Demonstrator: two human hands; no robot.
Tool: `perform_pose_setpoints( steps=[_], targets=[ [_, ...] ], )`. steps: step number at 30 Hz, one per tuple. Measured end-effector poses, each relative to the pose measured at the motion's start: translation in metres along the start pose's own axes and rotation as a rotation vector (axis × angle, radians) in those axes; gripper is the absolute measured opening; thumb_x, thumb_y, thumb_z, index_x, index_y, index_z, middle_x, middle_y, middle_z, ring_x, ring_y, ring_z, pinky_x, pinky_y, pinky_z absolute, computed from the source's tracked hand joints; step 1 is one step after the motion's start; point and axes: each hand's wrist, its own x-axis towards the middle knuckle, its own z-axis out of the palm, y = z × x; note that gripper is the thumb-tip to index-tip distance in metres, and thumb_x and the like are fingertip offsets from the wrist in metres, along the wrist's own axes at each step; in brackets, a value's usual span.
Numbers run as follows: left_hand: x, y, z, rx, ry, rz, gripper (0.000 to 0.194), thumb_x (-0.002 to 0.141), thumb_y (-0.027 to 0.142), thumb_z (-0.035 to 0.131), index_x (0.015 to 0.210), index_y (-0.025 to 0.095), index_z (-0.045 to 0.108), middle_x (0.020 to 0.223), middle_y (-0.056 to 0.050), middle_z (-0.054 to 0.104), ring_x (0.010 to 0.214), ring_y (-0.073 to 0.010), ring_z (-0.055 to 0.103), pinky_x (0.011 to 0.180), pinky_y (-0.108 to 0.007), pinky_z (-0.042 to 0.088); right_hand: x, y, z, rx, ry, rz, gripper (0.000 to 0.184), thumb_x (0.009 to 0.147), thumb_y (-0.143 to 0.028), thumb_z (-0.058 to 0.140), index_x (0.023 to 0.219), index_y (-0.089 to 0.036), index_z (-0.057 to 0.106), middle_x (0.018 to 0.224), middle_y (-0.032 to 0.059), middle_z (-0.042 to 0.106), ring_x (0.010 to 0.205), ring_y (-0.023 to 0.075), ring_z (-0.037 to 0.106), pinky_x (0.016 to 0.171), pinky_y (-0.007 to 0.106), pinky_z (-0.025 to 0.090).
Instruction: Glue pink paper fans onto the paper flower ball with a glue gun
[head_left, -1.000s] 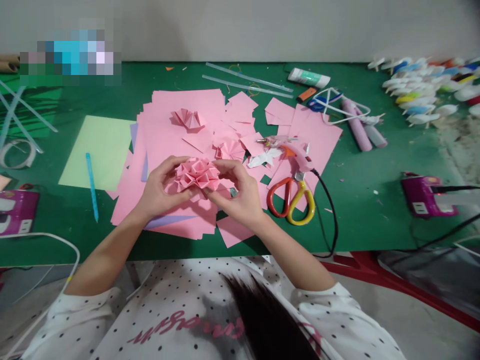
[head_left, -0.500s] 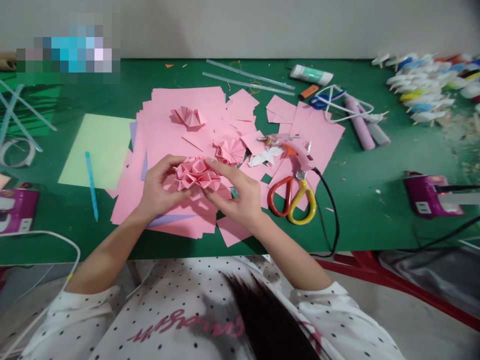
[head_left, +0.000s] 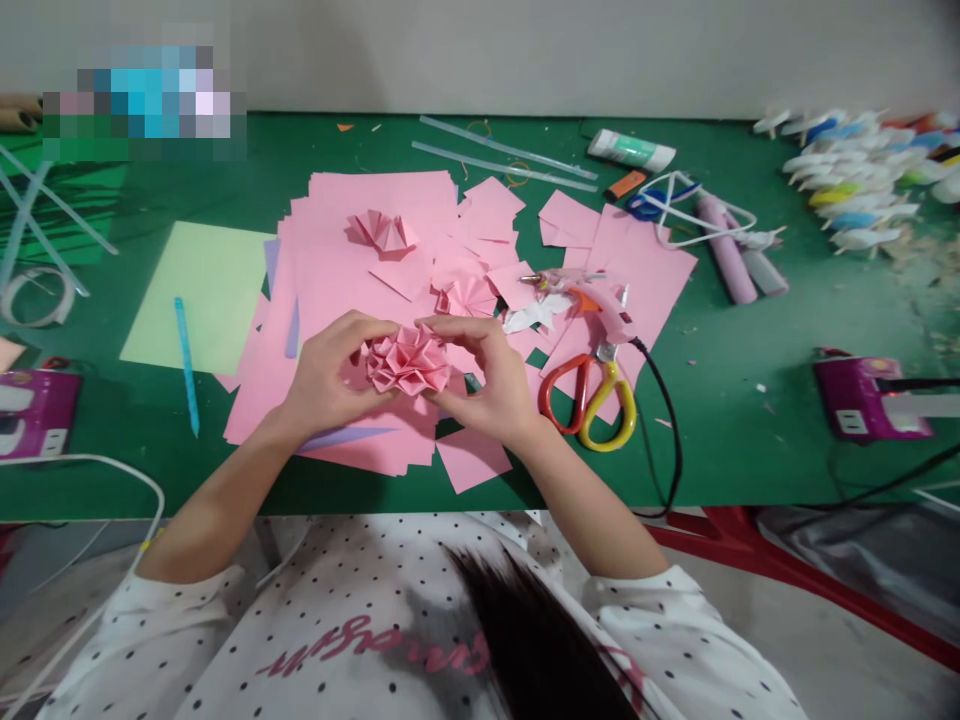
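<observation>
Here are both hands, up close together over the paper, and it's a two-handed grip: the left hand curls its fingers and thumb around one side of a pink folded-paper ball, the right hand pinches the other. The ball sits between them, pleated pockets facing up, above the near part of a pink paper stack. Just beyond, one fan-folded piece lies on the stack, another just behind the right hand. Out to the right, a pink glue gun rests on loose pink sheets, with red-and-yellow-handled scissors just on the near side of it. Over on the left, a blue pen lies partly across a pale green sheet, its lower end on the green table.
</observation>
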Motion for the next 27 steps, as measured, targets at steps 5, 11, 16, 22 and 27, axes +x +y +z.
perform_pose_setpoints(
  steps=[5, 11, 16, 22, 27],
  targets=[
    [-0.006, 0.006, 0.006, -0.104, 0.040, -0.096, 0.092, 0.069, 0.057, 0.094, 0.149, 0.033, 0.056, 0.141, -0.008, 0.067, 0.115, -0.0247, 0.072, 0.095, -0.038, 0.063, -0.002, 0.005, 0.001, 0.050, 0.083, 0.128, 0.062, 0.088, -0.062, 0.075, 0.139, -0.033, 0.054, 0.130, 0.0084, 0.070, 0.124, 0.0266, 0.069, 0.109, 0.048, 0.061],
    [-0.012, 0.011, 0.017, -0.198, 0.090, -0.053, 0.092, 0.081, 0.044, 0.089, 0.160, 0.040, 0.041, 0.144, -0.007, 0.066, 0.123, -0.0260, 0.071, 0.109, -0.044, 0.062, -0.005, 0.008, 0.003, 0.073, 0.108, 0.119, 0.063, 0.092, -0.059, 0.070, 0.145, -0.034, 0.048, 0.139, 0.0103, 0.062, 0.128, 0.0273, 0.066, 0.110, 0.049, 0.059],
    [-0.010, 0.012, 0.014, -0.155, -0.032, -0.092, 0.095, 0.080, 0.044, 0.089, 0.162, 0.037, 0.041, 0.145, -0.008, 0.066, 0.122, -0.0276, 0.073, 0.105, -0.042, 0.063, -0.002, 0.010, -0.005, 0.001, -0.070, 0.077, 0.070, 0.085, -0.048, 0.074, 0.149, -0.034, 0.048, 0.145, 0.0097, 0.062, 0.134, 0.0307, 0.062, 0.116, 0.055, 0.054],
    [-0.007, 0.011, 0.012, -0.221, -0.029, -0.148, 0.099, 0.074, 0.056, 0.092, 0.159, 0.038, 0.045, 0.131, -0.007, 0.072, 0.122, -0.0292, 0.073, 0.105, -0.045, 0.063, -0.002, 0.012, -0.006, 0.137, -0.037, 0.138, 0.051, 0.077, -0.038, 0.082, 0.122, -0.030, 0.061, 0.132, 0.0087, 0.071, 0.129, 0.0290, 0.068, 0.113, 0.051, 0.056],
    [-0.007, 0.008, 0.015, -0.280, 0.039, -0.098, 0.120, 0.060, 0.072, 0.094, 0.161, 0.040, 0.038, 0.140, -0.010, 0.067, 0.131, -0.0331, 0.067, 0.110, -0.050, 0.061, -0.004, 0.014, 0.003, 0.247, 0.084, 0.229, 0.052, 0.075, -0.047, 0.087, 0.115, -0.029, 0.060, 0.112, 0.0042, 0.073, 0.104, 0.0229, 0.074, 0.094, 0.041, 0.063]
  ],
)
